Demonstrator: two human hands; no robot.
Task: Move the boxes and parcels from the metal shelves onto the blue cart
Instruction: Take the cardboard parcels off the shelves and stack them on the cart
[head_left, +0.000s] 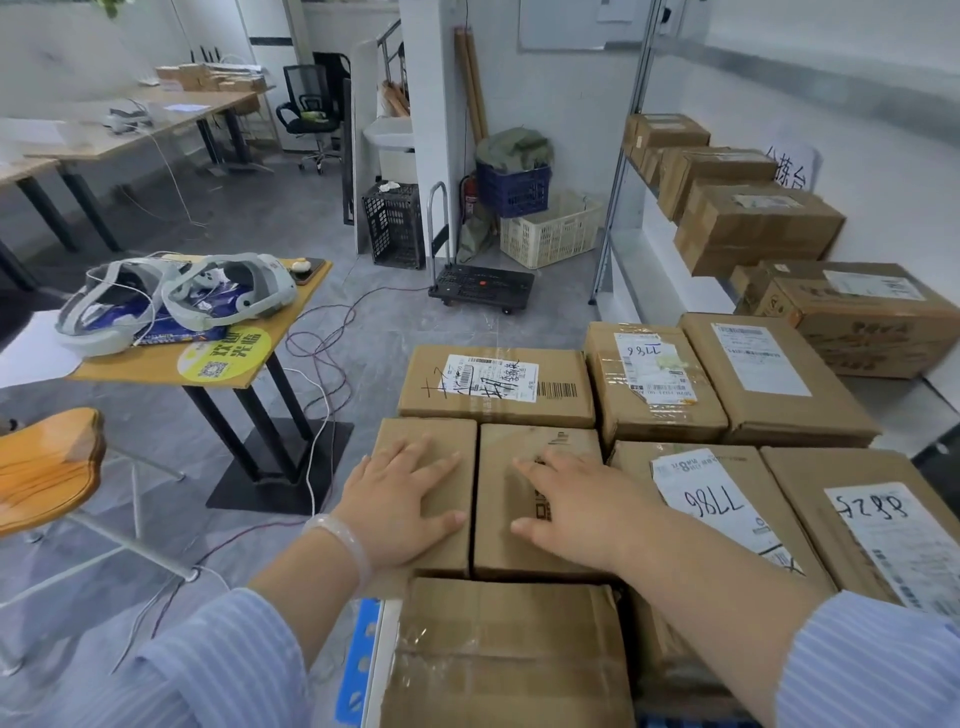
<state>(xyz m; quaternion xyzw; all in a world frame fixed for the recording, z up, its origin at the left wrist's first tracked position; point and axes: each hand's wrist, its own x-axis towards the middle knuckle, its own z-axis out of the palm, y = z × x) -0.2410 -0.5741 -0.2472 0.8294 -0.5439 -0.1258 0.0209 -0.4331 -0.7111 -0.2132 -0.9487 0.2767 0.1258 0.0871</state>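
Boxes (660, 384) crowd the blue cart (358, 660). Fingers straight and spread, the left hand (402, 499) presses flat on one small box (415, 431), the right hand (582, 509) on the neighbouring box (496, 493). Cartons (753, 228) fill the metal shelves (614, 208) beyond; a headset table (145, 364) stands left.

Your left hand (402, 499) lies palm down, fingers straight and slightly spread, pointing to 1 o'clock, thumb out toward 3. Its forearm comes in from 7 o'clock, wrist straight. Your right hand (582, 506) lies palm down too, just beside the left, fingers straight toward 10 o'clock, thumb toward 9. Its forearm reaches in from 4 o'clock. Both forearms are bare below the sleeves (208, 665).
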